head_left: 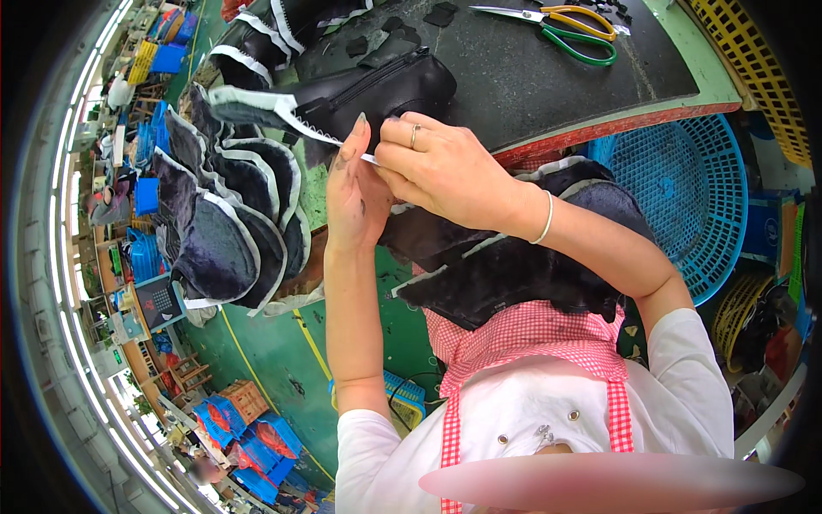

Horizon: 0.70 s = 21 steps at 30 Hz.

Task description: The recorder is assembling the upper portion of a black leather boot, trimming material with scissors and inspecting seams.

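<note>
Black boot upper (377,90) with a zipper lies on the dark counter (548,77), its white-edged lining strip (282,116) hanging over the counter's near edge. Right hand (441,171) is closed in a pinch on the white edge of that strip, a ring on one finger. Left hand (355,193) presses against the same edge just beside the right hand, fingers nearly straight, thumb up. Scissors (569,24) with yellow and green handles rest on the counter, well beyond the boot upper. More dark fleece-lined pieces (227,214) are stacked left of the hands.
</note>
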Available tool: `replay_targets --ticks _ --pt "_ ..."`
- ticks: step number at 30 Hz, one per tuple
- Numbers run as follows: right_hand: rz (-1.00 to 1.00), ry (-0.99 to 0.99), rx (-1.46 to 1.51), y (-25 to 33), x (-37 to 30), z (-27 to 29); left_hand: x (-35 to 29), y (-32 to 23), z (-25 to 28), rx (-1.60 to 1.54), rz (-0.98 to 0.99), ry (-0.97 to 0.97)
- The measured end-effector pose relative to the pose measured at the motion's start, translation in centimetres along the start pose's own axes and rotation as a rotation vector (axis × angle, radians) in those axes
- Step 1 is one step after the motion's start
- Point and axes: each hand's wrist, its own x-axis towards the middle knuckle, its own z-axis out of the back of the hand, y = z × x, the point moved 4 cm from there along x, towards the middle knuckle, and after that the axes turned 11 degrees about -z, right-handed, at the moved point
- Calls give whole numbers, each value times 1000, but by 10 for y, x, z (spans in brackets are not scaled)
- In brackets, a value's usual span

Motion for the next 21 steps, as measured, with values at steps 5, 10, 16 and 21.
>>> replay_targets --ticks 5,10,16,21 --pt "24 15 40 5 0 -2 -2 4 20 -518 -20 471" --pt "-37 53 33 4 -2 1 3 6 18 -761 14 532" --pt "-45 41 25 0 -1 6 9 8 2 -191 -78 309" --pt "-39 72 84 2 3 2 16 2 7 -167 19 290"
